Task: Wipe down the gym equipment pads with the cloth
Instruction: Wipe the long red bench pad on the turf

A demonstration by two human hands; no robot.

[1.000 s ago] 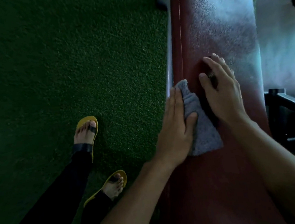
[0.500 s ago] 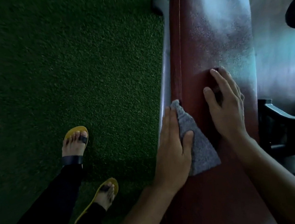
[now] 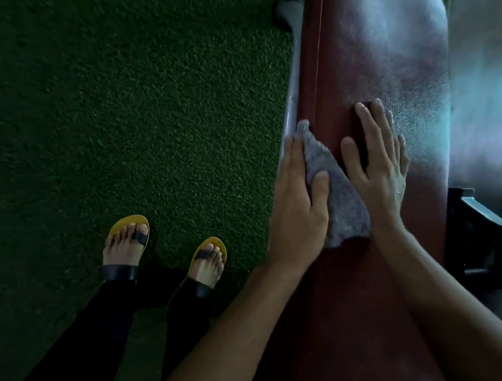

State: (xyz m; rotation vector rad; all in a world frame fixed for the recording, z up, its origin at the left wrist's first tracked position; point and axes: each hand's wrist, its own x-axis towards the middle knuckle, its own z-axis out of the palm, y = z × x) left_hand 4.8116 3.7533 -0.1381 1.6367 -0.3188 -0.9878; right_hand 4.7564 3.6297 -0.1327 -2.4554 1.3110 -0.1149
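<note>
The grey cloth (image 3: 346,203) is being carried further along the left edge of the red-brown pad (image 3: 362,59) than half a second ago, its tip being brought closer to the pad's rounded far end. The right foot (image 3: 209,265) is being set forward near the left foot (image 3: 125,245), so the body is being shifted along the bench. The cloth is being pressed flat by the left hand (image 3: 299,213), with the fingers straight and together along the edge and the thumb laid across the fabric; nothing is being pinched. The right hand (image 3: 379,176) is being held flat on the pad just beside the cloth, fingers loosely spread, and its heel seems to be touching the cloth's right border. A dark patch under those fingers cannot be told from shadow. By this reading the glare-lit far stretch is still being left for later strokes. The pad is being flanked by a grey metal tube (image 3: 292,95); green turf (image 3: 115,111) is lying to the left, and a dark frame (image 3: 484,230) is standing to the right.
</note>
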